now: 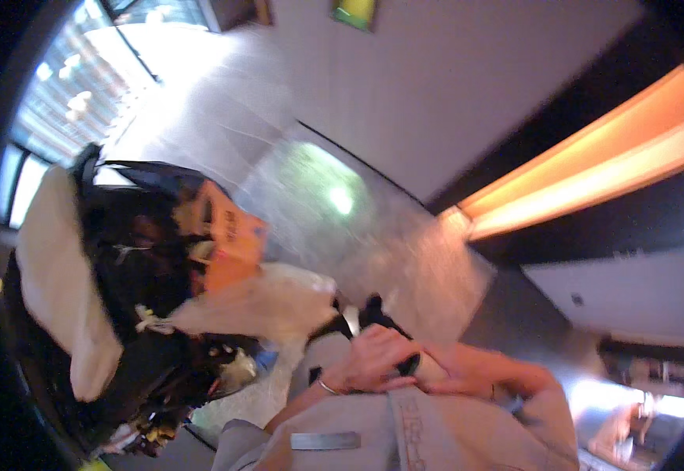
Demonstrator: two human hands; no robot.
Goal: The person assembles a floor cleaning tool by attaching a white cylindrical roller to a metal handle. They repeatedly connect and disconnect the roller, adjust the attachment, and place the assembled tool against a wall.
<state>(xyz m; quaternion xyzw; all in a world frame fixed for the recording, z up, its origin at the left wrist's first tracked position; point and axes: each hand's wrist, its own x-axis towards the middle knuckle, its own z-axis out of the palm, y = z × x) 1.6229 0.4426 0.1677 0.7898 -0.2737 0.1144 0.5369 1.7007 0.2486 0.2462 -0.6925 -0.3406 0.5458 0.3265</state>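
Observation:
My left hand [367,359] and my right hand [442,369] meet in front of my waist. The left has its fingers curled, and a thin bracelet [327,387] circles that wrist. Between the two hands shows a small dark thing [409,364], too blurred to name. The right hand's fingers are partly hidden and smeared by motion. To the left of my hands lies a pale, bulging bag [259,302], tied at one end; neither hand touches it.
At left a black container or cart [134,235] holds an orange printed box [232,239] and mixed items. A long cream-coloured padded thing [63,275] leans along its outer side. Shiny floor [350,228] runs ahead, beside a pale wall [452,86] and a lit orange recess [593,169].

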